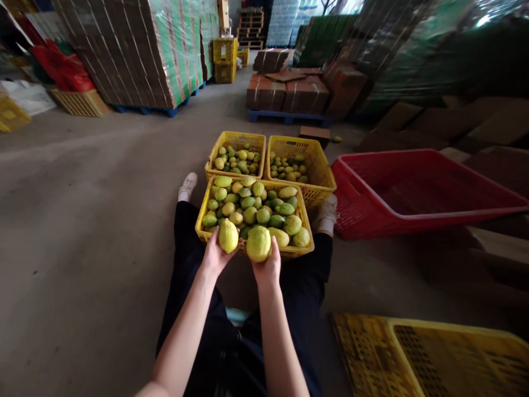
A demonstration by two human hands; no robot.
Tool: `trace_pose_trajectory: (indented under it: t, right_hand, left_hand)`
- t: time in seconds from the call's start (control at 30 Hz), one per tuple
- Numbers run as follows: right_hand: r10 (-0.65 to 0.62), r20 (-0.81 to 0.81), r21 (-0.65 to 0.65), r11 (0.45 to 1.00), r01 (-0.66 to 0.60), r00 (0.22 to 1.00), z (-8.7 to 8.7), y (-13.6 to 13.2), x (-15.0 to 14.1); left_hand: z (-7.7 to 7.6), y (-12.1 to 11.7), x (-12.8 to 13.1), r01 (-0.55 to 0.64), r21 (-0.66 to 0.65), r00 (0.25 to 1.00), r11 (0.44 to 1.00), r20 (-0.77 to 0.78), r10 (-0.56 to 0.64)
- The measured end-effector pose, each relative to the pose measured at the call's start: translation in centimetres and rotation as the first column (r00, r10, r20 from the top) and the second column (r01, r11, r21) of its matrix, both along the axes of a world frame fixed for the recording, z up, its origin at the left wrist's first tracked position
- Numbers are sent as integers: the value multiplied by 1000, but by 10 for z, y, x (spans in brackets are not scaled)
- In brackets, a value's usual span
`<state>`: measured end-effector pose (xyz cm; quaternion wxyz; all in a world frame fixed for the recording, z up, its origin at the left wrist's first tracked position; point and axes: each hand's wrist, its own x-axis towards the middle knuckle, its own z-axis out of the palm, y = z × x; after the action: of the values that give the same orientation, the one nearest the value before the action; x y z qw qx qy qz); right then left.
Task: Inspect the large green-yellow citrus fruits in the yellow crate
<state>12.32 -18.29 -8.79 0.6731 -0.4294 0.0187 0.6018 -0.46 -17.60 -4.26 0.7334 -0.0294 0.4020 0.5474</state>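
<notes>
"Head view: what is the person's left hand doing?"

"Cradling a yellow lemon, thumb along its outer side and fingers curled round from beneath."

"And the right hand?"

"It grips a rounder, greener lemon, thumb against its right side. Most of those fingers are hidden behind the fruit, so I can't tell how they're spaced."

"Where are the two lemons?"

"Side by side, slightly apart, over the near edge of the front yellow crate, which is full of green and yellow fruit."

"Anything around that?"

"Two more fruit-filled crates beyond it, a back left crate and a back right crate. A red plastic basket sits to the right, near the white right shoe."
</notes>
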Motion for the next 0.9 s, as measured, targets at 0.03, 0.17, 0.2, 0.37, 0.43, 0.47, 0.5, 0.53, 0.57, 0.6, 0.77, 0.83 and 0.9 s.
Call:
trace_pose_trajectory:
  t: [0.03, 0.17, 0.2, 0.37, 0.43, 0.47, 0.5, 0.53, 0.57, 0.6, 0.77, 0.83, 0.9]
  right_hand:
    - [7, 7, -2, 1000, -7, 1000, 2, 0, 0]
    - [31, 8, 13, 999, -31, 999, 8, -3, 3]
    - [22, -9, 16, 1000, -22, 1000, 7, -3, 4]
    - [43, -40, 60, 997, -40, 998, -6, -1, 7]
    - [40, -35, 65, 997, -38, 999, -13, 0, 8]
    - [38, -38, 59, 998, -36, 999, -15, 1, 8]
    - [37, -43, 47, 998, -35, 998, -17, 1, 7]
    - [37, -50, 36, 999, -35, 998, -18, 1, 7]
    - [37, -56, 33, 999, -35, 998, -17, 1, 7]
    - [34, -62, 39, 999, -32, 997, -15, 0, 7]
    - [39, -84, 66, 997, -33, 996, 2, -5, 6]
    - [23, -92, 53, 998, -18, 995, 5, -5, 7]
    - [-15, -116, 29, 999, 18, 993, 5, -4, 7]
  left_hand:
    - [1, 0, 0, 1, -17, 1000, 1000, -26, -1]
    - [4, 0, 0, 58, -37, 995, 998, -73, -61]
    - [5, 1, 0, 61, -28, 996, 998, -64, -63]
    - [8, 3, 5, -12, -88, 999, 996, -40, 8]
    - [9, 4, 8, -37, -114, 998, 993, -49, 31]
    - [10, 4, 9, -45, -107, 998, 993, -43, 40]
    - [11, 3, 9, -47, -92, 999, 995, -32, 44]
    - [12, 3, 9, -43, -75, 999, 996, -17, 42]
    - [13, 2, 9, -35, -56, 999, 998, -3, 34]
    - [14, 1, 9, -23, -43, 1000, 999, 5, 23]
    - [15, -4, 5, 26, -67, 999, 997, -40, -28]
    - [14, -3, 4, 31, -51, 999, 998, -27, -33]
    - [11, -1, 3, 39, -19, 999, 999, 16, -39]
